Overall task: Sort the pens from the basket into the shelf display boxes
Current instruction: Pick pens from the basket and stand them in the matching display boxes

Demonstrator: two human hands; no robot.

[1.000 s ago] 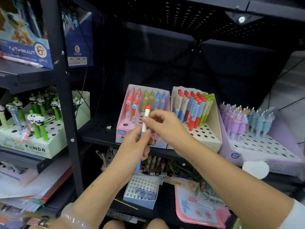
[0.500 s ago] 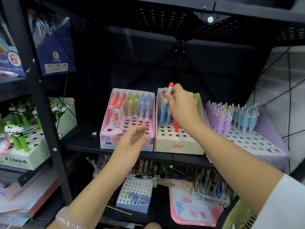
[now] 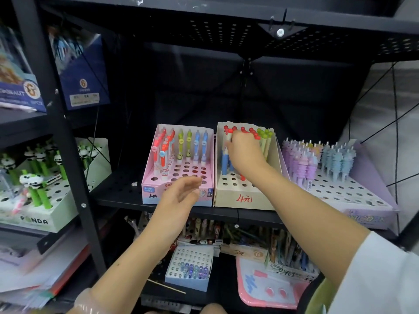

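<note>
Plastic: the pen looks light, stiff and smooth, a thin barrel with a red cap; best taken high on the barrel, so the tip can find a hole.
Pen's place: in the tan box, at its back left, among other red-capped pens and beside blue ones.
Right hand: fingers curled round the upper barrel, pinching it; how deep the tip sits is hidden behind the hand.
Left hand: fingers loose and slightly spread, holding nothing, hovering at the front edge of the pink box.
Handling judgement: a slim barrel can slip or lean, so a straight push down should seat it; a sideways nudge could tip its close neighbours.
Edges: the tan box has tall side walls, and the pink box touches its left wall, so the way in is from above and in front.
Open room: empty holes show along the front rows of both boxes; the shelf is bare at its left end, and a purple box stands near its right end.
Basket: not clearly in view.
</note>
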